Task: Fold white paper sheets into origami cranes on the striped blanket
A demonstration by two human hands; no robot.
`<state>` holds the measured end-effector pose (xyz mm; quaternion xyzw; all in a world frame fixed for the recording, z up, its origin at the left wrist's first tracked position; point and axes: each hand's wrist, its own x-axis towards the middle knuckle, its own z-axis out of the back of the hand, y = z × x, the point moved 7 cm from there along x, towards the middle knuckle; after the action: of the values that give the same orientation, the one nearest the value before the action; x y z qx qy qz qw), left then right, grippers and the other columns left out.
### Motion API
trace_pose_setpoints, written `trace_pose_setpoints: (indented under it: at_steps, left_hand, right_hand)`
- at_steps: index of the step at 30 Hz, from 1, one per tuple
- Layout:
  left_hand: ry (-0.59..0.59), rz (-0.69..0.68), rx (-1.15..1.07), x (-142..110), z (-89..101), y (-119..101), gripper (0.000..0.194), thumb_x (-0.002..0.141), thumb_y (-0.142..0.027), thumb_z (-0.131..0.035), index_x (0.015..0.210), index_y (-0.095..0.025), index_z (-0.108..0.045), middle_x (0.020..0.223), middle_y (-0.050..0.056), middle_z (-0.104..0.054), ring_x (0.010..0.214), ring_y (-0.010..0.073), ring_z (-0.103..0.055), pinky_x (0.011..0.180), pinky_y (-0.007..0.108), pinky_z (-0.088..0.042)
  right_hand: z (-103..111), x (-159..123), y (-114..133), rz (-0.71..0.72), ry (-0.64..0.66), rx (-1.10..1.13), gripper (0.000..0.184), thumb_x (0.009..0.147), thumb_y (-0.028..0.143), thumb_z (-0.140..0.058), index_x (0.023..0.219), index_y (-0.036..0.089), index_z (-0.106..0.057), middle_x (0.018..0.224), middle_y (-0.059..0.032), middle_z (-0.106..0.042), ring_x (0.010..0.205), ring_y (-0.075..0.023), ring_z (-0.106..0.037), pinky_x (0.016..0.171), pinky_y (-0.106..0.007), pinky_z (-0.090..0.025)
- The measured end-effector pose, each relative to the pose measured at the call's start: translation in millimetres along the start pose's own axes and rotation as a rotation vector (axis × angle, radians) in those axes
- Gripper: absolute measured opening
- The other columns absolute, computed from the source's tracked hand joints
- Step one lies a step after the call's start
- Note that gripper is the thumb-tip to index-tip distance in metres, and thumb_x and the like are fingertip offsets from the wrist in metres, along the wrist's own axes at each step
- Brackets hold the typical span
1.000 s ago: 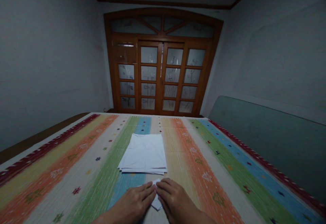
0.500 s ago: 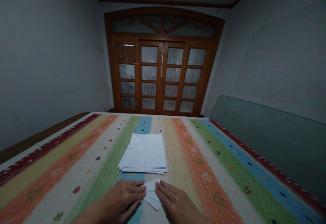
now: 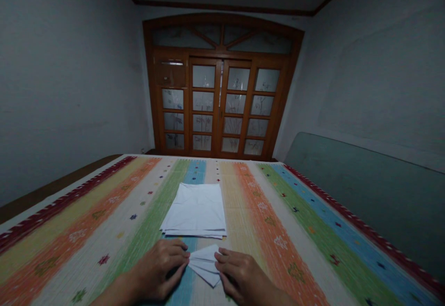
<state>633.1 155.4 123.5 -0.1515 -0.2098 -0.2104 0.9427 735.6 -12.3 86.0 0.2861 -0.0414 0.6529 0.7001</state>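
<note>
A small folded white paper [image 3: 205, 265], with several layered pleats, lies on the striped cloth close to me. Its narrow left tip is pinched between the fingertips and thumb of my left hand [image 3: 160, 265]. My right hand [image 3: 244, 273] grips the right edge, fingers over the top and thumb low at the side. The paper's far right edge is hidden under those fingers. Just beyond both hands rests a stack of white paper sheets [image 3: 196, 208], its lower sheets poking out slightly at the near edge.
A tablecloth [image 3: 267, 250] with coloured stripes and small star motifs covers the bed-like surface. A pale green panel [image 3: 347, 171] stands along the right side. At the far end are wooden doors [image 3: 220, 102] with frosted panes, between grey walls.
My left hand has shifted a little left, uncovering more of the folded paper. My right hand has moved slightly right, and its fingers are more bent. The stack lies as before.
</note>
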Motion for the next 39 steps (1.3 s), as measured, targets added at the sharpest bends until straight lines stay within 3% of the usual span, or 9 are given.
trace_pose_setpoints:
  at_steps: [5, 11, 18, 23, 32, 39]
  left_hand:
    - [0.036, 0.039, 0.108, 7.6, -8.1, -6.8, 0.022, 0.099, -0.014, -0.049, 0.094, -0.02, -0.07, 0.079, 0.006, -0.074, 0.078, 0.0218, -0.071, 0.072, 0.029, -0.055]
    - [-0.048, 0.065, 0.158, 4.7, -20.4, -1.7, 0.02, 0.103, -0.02, -0.051, 0.096, -0.021, -0.069, 0.079, 0.005, -0.07, 0.074, 0.0213, -0.065, 0.064, 0.028, -0.048]
    - [-0.143, 0.142, -0.051, 2.4, -22.1, 15.8, 0.023, 0.098, -0.011, -0.053, 0.094, -0.021, -0.074, 0.075, 0.004, -0.067, 0.073, 0.0187, -0.063, 0.065, 0.026, -0.045]
    - [-0.085, 0.306, -0.177, 2.0, -28.3, 30.2, 0.021, 0.091, -0.006, -0.061, 0.09, -0.021, -0.077, 0.083, 0.005, -0.069, 0.08, 0.0194, -0.065, 0.07, 0.026, -0.045]
    - [0.024, 0.406, -0.292, 5.7, -35.4, 39.2, 0.024, 0.089, -0.005, -0.065, 0.096, -0.024, -0.079, 0.089, 0.004, -0.068, 0.087, 0.0201, -0.064, 0.077, 0.028, -0.044]
    - [0.103, 0.317, -0.193, 10.1, -29.9, 29.2, 0.03, 0.092, -0.006, -0.06, 0.099, -0.027, -0.08, 0.091, 0.005, -0.062, 0.089, 0.0218, -0.06, 0.077, 0.03, -0.043]
  right_hand:
    - [-4.2, -4.6, -14.0, -0.113, -0.137, 0.034, 0.029, 0.083, 0.01, -0.064, 0.108, 0.02, -0.075, 0.112, -0.0121, -0.081, 0.106, -0.0264, -0.076, 0.096, -0.034, -0.059]
    - [-4.4, 3.0, -9.1, -0.151, -0.116, -0.001, 0.016, 0.088, 0.012, -0.063, 0.096, 0.021, -0.074, 0.099, -0.0105, -0.08, 0.091, -0.0245, -0.076, 0.082, -0.029, -0.059]
    - [3.2, 7.5, -27.3, -0.357, -0.188, 0.151, 0.012, 0.09, 0.016, -0.066, 0.09, 0.018, -0.078, 0.086, -0.0085, -0.079, 0.08, -0.024, -0.074, 0.074, -0.031, -0.054]
    - [5.6, 10.7, -40.4, -0.481, -0.258, 0.298, 0.013, 0.084, 0.012, -0.072, 0.088, 0.018, -0.082, 0.088, -0.0096, -0.081, 0.085, -0.026, -0.074, 0.079, -0.033, -0.054]
    - [7.1, 15.5, -38.3, -0.478, -0.222, 0.236, 0.02, 0.081, 0.001, -0.07, 0.083, 0.018, -0.081, 0.089, -0.0083, -0.073, 0.087, -0.0233, -0.07, 0.079, -0.032, -0.053]
    - [7.6, 14.3, -33.9, -0.385, -0.167, 0.123, 0.022, 0.085, 0.001, -0.069, 0.091, 0.018, -0.08, 0.098, -0.0091, -0.069, 0.094, -0.0232, -0.067, 0.084, -0.032, -0.054]
